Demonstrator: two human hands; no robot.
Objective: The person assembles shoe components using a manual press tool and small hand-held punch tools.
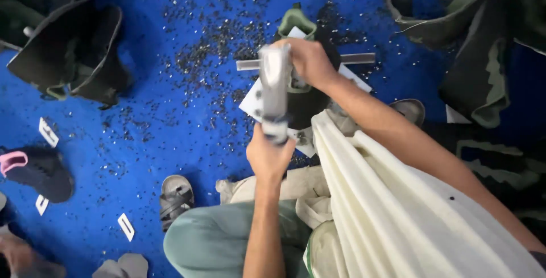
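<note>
Above the blue floor [142,141], left hand [269,156] and right hand [310,62] both clenched around 1 blurred grey tool [274,90].

Floor [170,113] bright blue, speckled with dark flecks; tool [274,90] pale grey; cloth [387,198] cream, ribbed; shoe upper [298,28] black with green trim; sandal [175,198] grey, at 7 o'clock.

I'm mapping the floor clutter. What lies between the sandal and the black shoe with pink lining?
In the head view, bare blue mat with scattered dark specks separates sandal from black shoe.
</note>
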